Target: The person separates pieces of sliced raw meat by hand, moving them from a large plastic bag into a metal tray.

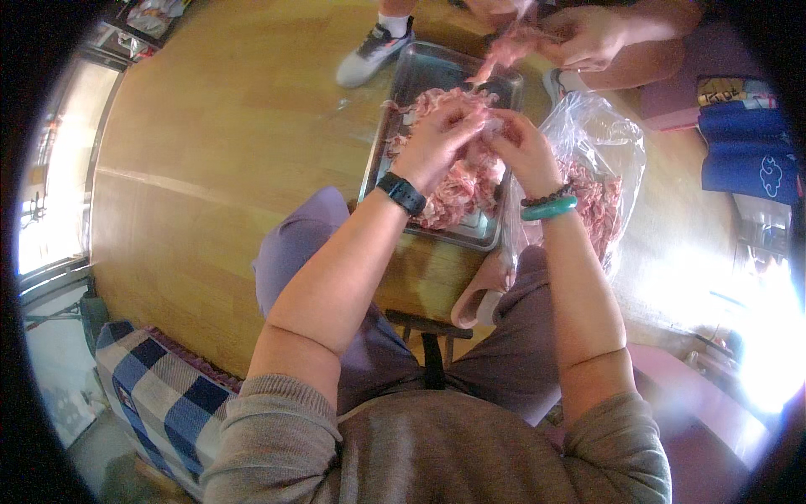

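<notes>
Both my hands meet above a pile of thin-sliced raw meat (456,189) heaped in a metal tray (463,234). My left hand (433,142), with a dark watch at the wrist, has its fingers curled on a piece of meat. Beside it, my right hand (527,151) pinches a pale part of what looks like the same piece (494,129); the fingers partly hide it. A green bangle and a dark beaded bracelet circle my right wrist. To the right of the tray, an open clear plastic bag (620,142) holds more sliced meat (601,205).
Across the tray, another person's hands (592,38) hold a strip of meat (507,50) over its far end. Their white shoe (371,57) stands by the far left corner. A blue cloth (746,148) lies right, a checked cushion (167,390) lower left. The floor (239,138) is wood-patterned.
</notes>
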A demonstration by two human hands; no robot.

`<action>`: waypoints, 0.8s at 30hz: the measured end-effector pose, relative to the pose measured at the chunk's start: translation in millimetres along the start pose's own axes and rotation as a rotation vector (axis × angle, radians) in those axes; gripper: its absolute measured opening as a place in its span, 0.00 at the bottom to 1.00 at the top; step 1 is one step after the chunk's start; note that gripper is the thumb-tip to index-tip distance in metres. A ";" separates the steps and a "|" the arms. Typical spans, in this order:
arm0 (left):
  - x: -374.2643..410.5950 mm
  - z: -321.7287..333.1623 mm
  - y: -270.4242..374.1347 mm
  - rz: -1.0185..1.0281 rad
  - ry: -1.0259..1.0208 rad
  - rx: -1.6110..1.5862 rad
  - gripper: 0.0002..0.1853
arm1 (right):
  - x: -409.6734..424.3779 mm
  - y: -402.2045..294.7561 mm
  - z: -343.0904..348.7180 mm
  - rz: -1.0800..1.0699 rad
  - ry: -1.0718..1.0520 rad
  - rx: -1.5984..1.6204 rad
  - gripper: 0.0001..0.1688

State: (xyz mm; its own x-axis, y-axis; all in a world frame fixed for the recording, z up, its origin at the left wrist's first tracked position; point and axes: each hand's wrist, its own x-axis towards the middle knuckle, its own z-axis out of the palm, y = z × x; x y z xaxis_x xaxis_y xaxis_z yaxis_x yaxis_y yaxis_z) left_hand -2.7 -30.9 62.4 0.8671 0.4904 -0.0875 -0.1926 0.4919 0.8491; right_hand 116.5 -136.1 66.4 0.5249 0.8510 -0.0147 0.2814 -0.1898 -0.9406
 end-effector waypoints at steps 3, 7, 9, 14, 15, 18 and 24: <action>-2.6 0.1 4.4 -0.043 0.025 0.056 0.08 | 1.0 -1.7 -9.0 0.125 0.006 0.171 0.16; 1.5 -6.9 3.9 -0.008 0.138 -0.084 0.08 | 4.1 -5.0 -32.6 0.251 0.260 0.746 0.10; 1.1 -9.6 4.8 -0.004 0.164 -0.058 0.09 | 7.0 -3.0 -44.4 0.296 0.451 1.010 0.08; 5.8 -16.6 -1.8 0.132 0.137 0.417 0.10 | 5.6 -0.7 -48.3 0.144 0.012 -0.011 0.15; 4.6 -12.6 0.8 0.158 0.130 0.525 0.10 | 4.1 4.0 -45.8 0.103 -0.015 -0.103 0.16; 1.1 -4.9 4.1 0.238 0.111 0.774 0.11 | 3.9 19.4 -31.7 0.047 -0.060 -0.224 0.21; 1.0 -5.0 -6.4 0.390 0.018 1.012 0.11 | 5.0 23.0 -22.4 -0.075 -0.053 -0.090 0.23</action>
State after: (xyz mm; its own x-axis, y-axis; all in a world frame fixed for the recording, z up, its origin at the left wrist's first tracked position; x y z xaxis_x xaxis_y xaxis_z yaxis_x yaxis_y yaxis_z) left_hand -2.9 -30.0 54.3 0.8200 0.4988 0.2806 0.0222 -0.5176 0.8553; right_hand 143.6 -147.1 52.2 0.4569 0.8889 0.0343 0.3906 -0.1658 -0.9055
